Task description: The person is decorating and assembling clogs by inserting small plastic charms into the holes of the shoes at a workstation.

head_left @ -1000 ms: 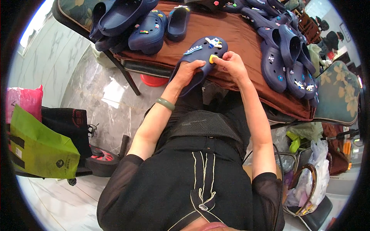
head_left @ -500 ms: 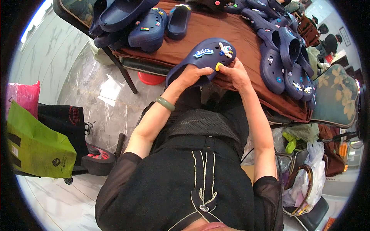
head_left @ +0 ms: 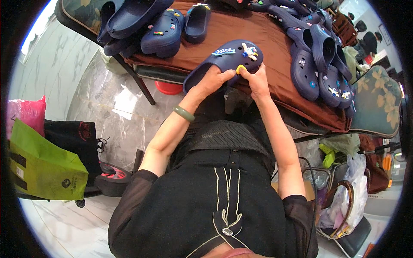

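Observation:
A navy blue clog (head_left: pixel 232 61) is held up in front of my body, its toe to the upper right. A blue-and-white banner-shaped charm (head_left: pixel 223 52) and a white figure charm (head_left: pixel 249 52) sit on its upper. My left hand (head_left: pixel 214 81) grips the clog at its foot opening, thumb along the near side. My right hand (head_left: pixel 258 81) has its thumb pressed on a small yellow shoe charm (head_left: pixel 241 69) at the clog's near edge, with fingers curled by the toe and partly hidden. Whether the charm's stem is in a hole, I cannot tell.
A brown cloth (head_left: pixel 241 28) covers the table ahead. Navy clogs (head_left: pixel 161 36) are piled at its left, and more clogs (head_left: pixel 305 71) line its right. Chairs stand at both sides; a green bag (head_left: pixel 47 159) is at left, and a plastic bag (head_left: pixel 346 193) at lower right.
The clog has shifted slightly up and left with both hands. The yellow charm has turned a little under my right thumb, and my hands have come closer together.

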{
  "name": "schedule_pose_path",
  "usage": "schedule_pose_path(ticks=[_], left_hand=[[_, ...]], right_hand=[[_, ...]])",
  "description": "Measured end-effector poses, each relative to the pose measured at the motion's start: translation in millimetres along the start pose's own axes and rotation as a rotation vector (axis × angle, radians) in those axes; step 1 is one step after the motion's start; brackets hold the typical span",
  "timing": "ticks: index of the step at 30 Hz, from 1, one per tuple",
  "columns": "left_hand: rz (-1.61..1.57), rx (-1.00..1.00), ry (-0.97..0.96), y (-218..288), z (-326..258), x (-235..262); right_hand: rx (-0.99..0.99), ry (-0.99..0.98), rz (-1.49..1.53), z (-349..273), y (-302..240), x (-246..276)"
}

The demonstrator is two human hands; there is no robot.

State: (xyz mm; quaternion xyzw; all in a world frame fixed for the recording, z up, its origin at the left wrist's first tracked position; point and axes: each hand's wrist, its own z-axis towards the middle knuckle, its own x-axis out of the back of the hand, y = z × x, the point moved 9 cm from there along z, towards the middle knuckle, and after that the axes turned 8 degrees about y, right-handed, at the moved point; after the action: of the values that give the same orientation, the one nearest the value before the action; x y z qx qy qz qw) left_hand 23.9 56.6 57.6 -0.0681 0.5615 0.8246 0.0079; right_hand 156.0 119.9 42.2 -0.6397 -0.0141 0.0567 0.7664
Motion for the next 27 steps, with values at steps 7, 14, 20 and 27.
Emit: schedule_pose_path(ticks=[7,14,20,27], left_hand=[[0.188,-0.084,-0.083,27,-6,-10],[0.369,-0.109,-0.166,21,-32,-18],[0.445,-0.215,-0.086,5,-38,-4],[0.438,-0.17,-0.067,-1,-34,-4]], right_hand=[[-0.152,-0.049,0.177,-9,-2,-7],[-0.174,-0.026,0.312,-15,0,-2],[-0.224,-0.101,0.379,-22,2,-7],[-0.202,-0.127,0.398,-21,0,-4]])
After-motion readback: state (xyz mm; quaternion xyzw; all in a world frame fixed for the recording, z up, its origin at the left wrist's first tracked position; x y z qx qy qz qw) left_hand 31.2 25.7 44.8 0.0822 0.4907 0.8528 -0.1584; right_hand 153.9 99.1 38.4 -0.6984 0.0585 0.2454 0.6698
